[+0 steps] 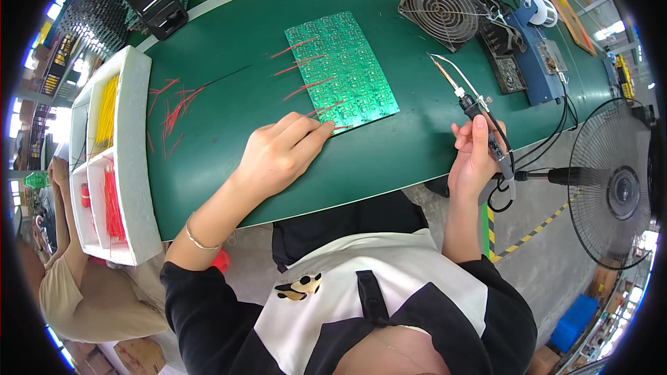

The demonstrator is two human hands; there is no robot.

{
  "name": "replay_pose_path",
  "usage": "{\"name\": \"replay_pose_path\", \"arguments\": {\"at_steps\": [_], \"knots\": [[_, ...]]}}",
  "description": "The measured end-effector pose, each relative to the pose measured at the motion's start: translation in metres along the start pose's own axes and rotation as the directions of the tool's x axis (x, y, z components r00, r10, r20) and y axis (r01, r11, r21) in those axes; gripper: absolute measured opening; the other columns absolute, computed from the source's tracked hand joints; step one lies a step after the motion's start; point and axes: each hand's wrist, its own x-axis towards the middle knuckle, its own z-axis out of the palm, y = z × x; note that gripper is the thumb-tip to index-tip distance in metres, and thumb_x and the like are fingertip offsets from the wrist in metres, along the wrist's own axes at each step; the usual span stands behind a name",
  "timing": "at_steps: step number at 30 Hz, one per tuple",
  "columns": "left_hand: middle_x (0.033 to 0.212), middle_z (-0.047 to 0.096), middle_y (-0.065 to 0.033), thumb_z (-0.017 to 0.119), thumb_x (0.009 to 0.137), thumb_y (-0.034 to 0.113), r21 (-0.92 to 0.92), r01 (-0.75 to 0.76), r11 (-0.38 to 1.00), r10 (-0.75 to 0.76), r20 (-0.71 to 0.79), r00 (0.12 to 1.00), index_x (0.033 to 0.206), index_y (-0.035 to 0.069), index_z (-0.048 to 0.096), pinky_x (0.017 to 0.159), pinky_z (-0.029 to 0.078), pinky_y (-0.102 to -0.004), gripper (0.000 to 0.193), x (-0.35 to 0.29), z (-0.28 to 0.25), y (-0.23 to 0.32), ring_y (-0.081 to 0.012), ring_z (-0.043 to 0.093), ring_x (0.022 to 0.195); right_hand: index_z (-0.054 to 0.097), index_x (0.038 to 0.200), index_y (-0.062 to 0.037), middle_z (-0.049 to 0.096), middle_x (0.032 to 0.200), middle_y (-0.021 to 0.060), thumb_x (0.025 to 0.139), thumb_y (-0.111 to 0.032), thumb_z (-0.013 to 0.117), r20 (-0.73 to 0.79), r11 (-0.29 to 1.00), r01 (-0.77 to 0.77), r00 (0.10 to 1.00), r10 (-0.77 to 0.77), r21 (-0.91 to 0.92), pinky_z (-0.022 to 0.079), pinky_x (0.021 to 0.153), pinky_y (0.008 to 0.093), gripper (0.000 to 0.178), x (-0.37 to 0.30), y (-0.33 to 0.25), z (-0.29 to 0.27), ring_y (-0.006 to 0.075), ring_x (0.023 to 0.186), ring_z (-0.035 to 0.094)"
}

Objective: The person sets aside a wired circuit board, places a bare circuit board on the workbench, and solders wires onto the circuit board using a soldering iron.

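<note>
A green circuit board panel (361, 62) lies on the green tabletop in front of me, with several red wires standing out from its left side. At its near left corner is my left hand (281, 147), fingers pinched together on a short red wire (342, 128) whose end shows past the fingertips. My right hand (474, 156) is wrapped round the handle of a soldering iron (471, 105) with a thin metal feed tube beside its tip. That tip points up and away, to the right of the board and apart from it.
Loose red wires (177, 107) lie left of the board. A white foam box (135, 160) of yellow and red wires stands at the left edge. At the back right are a square fan (441, 3) and a blue solder feeder (538, 48). A round fan (622, 191) stands far right.
</note>
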Motion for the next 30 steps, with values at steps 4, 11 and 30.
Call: {"name": "replay_pose_path", "arguments": {"at_steps": [4, 11, 30], "knots": [[0.075, 0.059, -0.0049, 0.069, 0.067, -0.003, 0.017, 0.041, 0.999, -0.041, -0.005, 0.999, 0.089, 0.0, 0.064, 0.051, 0.049, -0.027, 0.022, -0.003, -0.011, 0.002, -0.0173, 0.06, 0.066, 0.051, 0.089, -0.0006, 0.054, 0.065, 0.0063, 0.087, -0.009, 0.058, 0.016, 0.999, -0.029, 0.999, 0.029, 0.023, 0.052, 0.062, 0.0295, 0.011, 0.003, -0.002, -0.003, 0.0088, 0.048, 0.046], [0.079, 0.064, -0.0095, 0.066, 0.069, -0.008, 0.055, 0.19, 0.98, -0.184, -0.098, 0.978, 0.089, 0.001, 0.064, 0.06, 0.051, -0.0296, 0.022, -0.006, -0.05, -0.029, -0.0226, 0.063, 0.069, 0.051, 0.09, -0.002, 0.053, 0.066, 0.0055, 0.088, -0.01, 0.056, 0.018, 0.992, 0.127, 0.992, -0.128, 0.025, 0.052, 0.064, 0.0295, 0.01, 0.043, -0.017, -0.013, 0.0077, 0.05, 0.044], [0.08, 0.065, -0.0043, 0.063, 0.079, 0.012, -0.066, 0.48, 0.875, -0.484, -0.075, 0.872, 0.081, 0.007, 0.064, 0.061, 0.048, -0.0316, 0.005, 0.057, 0.018, -0.068, -0.0216, 0.06, 0.071, 0.046, 0.082, -0.0047, 0.055, 0.063, 0.0064, 0.086, -0.017, 0.061, 0.519, 0.956, -0.294, 0.817, 0.252, -0.002, 0.053, 0.058, 0.029, 0.019, 0.074, 0.038, 0.059, 0.0095, 0.048, 0.049]]}}
